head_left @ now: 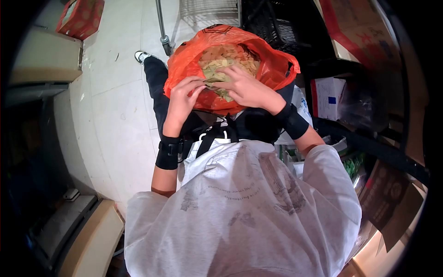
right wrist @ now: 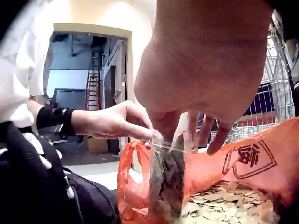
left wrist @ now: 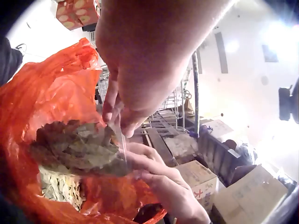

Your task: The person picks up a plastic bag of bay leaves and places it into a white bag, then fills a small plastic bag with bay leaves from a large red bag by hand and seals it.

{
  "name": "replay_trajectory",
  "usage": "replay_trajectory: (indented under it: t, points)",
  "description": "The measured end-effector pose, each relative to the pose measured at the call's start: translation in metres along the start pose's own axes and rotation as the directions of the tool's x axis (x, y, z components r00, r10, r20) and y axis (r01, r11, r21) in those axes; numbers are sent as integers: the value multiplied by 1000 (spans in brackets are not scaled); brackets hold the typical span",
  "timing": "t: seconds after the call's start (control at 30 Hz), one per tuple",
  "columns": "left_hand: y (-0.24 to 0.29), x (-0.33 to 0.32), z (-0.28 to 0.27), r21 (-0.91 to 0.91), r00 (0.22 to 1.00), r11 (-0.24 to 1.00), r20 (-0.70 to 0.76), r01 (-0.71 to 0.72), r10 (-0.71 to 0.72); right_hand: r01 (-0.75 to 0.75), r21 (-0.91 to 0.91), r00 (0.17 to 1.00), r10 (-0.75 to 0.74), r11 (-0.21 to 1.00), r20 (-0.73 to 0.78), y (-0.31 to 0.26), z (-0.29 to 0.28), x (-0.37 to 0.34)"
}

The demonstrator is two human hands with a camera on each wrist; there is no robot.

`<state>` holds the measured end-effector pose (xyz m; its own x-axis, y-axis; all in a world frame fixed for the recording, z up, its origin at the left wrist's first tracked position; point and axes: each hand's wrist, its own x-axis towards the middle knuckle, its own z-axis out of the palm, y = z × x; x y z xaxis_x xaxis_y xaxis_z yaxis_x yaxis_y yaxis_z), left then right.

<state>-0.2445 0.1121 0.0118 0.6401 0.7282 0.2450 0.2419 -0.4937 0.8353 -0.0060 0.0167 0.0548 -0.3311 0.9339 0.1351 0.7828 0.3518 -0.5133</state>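
Observation:
An orange-red plastic bag (head_left: 183,60), its mouth wide, sits between the person's legs with a heap of dried leaves (head_left: 235,53) inside. Over its near rim is a small clear plastic bag (right wrist: 168,184) filled with darker leaves (left wrist: 77,147). The left hand (head_left: 183,98) pinches this clear bag's top edge between thumb and fingers. At the same bag's mouth is the right hand (head_left: 251,90), fingers mostly straight and spread. One of its digits dips toward the mouth in the right wrist view, with the other fingers beyond the bag; the palm hides part of the contact.
A metal rack leg with a caster (head_left: 165,41) stands just beyond the bag. To the right are a black crate (head_left: 281,34), shelving and cardboard boxes (head_left: 364,32). A red patterned box (head_left: 80,18) lies on the tiled floor (head_left: 115,97) at far left.

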Motion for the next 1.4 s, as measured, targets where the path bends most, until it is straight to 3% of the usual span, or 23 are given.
replay_trajectory:
  t: [0.1, 0.17, 0.3, 0.4, 0.47, 0.57, 0.8, 0.87, 1.0, 1.23, 1.4]
  points:
    - [-2, -1, -1, -7, 1000, 1000, 1, -1, 1, -33, 103, 997, 25, 994, 76, 2, 5, 0]
    - [-4, -3, -5, -2, 1000, 1000, -7, 3, -3, -23, 110, 1000, 24, 994, -9, 1, -1, 0]
    - [-13, -5, -8, 3, 999, 1000, -26, 23, -23, -82, 61, 997, 82, 995, -9, 3, 5, -4]
    - [-15, -2, -7, -13, 1000, 1000, -19, 8, -8, 6, 65, 1000, -5, 998, -19, -1, 18, 1]
    - [-12, -1, -9, -23, 1000, 1000, -10, 16, -16, 2, 192, 997, 13, 981, -77, -7, 13, 6]
    - [-5, 3, -16, -58, 999, 998, -38, 27, -29, -27, 146, 978, 57, 989, -201, 1, 18, 4]
    - [3, 11, -20, -40, 998, 998, -46, -41, 40, 36, 40, 982, -28, 999, -184, 0, 16, 8]
    - [7, 12, -22, -59, 998, 998, -47, -38, 35, 67, 31, 955, -55, 997, -291, -2, 14, 6]
    - [11, 11, -26, -77, 997, 996, -60, -46, 41, 9, -55, 960, -24, 998, -277, -10, 2, 6]
    - [8, 12, -23, -94, 990, 988, -80, -121, 114, 7, 43, 984, 1, 999, -178, -8, 6, 12]
    - [7, 14, -24, -128, 994, 987, -70, -96, 88, -9, 98, 993, 20, 995, -115, -12, 0, 20]
